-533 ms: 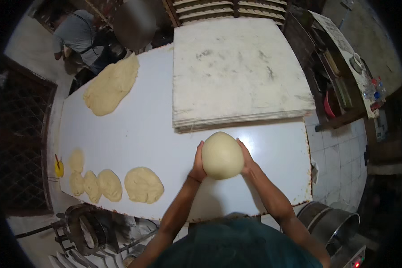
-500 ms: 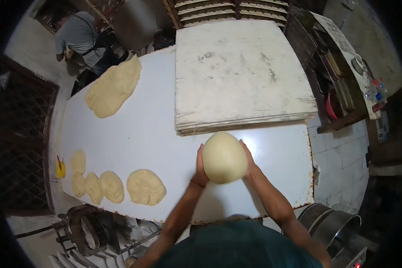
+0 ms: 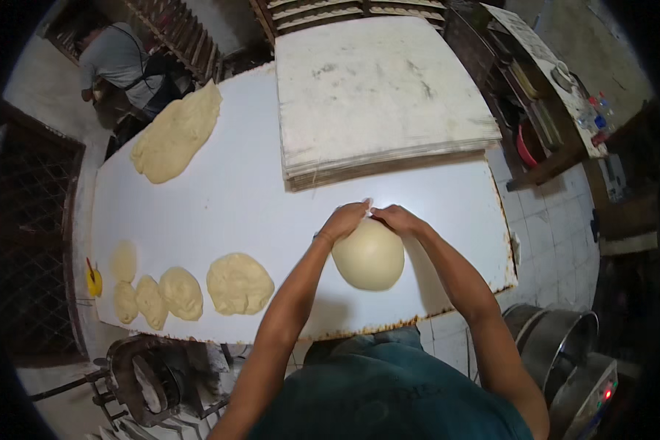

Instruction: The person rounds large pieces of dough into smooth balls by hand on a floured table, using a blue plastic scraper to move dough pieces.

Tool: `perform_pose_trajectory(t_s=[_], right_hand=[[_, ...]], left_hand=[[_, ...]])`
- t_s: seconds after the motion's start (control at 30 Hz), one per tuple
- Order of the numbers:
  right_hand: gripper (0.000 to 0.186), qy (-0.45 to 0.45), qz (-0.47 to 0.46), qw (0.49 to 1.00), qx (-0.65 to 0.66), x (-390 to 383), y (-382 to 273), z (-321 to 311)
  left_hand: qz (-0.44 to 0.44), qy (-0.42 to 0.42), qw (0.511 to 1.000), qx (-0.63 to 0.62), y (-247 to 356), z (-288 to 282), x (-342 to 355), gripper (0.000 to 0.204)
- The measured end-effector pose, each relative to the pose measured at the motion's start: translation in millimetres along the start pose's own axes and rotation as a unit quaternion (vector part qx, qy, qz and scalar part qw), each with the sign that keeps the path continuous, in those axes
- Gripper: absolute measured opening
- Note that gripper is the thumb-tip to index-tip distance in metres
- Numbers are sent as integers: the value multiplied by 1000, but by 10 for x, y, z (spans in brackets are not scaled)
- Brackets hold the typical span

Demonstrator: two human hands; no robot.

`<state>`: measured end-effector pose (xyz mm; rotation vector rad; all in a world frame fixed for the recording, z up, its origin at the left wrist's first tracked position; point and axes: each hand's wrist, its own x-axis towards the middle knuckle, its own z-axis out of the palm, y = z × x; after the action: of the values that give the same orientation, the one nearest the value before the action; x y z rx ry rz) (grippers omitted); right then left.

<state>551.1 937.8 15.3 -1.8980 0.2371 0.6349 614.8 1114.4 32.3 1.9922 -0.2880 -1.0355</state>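
A large smooth dough ball rests on the white table in front of me. My left hand and my right hand meet at the ball's far edge, fingers closed close together around a small pale thing that I cannot make out. Several flattened dough pieces lie along the near left of the table, with a bigger folded sheet of dough at the back left.
A stack of floury boards covers the back right. A person works beyond the left back corner. Behind are racks; right, a shelved bench with bottles. Metal pans stand lower right.
My hands have moved from the ball's sides forward to its far edge and closer together. The view has shifted, with the boards and table's near edge sitting higher in the picture.
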Motion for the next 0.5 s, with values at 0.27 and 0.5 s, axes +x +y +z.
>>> perform_pose_trajectory(t_s=[0.27, 0.5], right_hand=[[50, 61, 24, 998, -14, -1044, 292, 947], [32, 360, -77, 907, -206, -1019, 179, 1051]], left_hand=[[48, -203, 945, 252, -224, 441, -842, 75], [258, 194, 936, 141, -990, 445, -666, 46]])
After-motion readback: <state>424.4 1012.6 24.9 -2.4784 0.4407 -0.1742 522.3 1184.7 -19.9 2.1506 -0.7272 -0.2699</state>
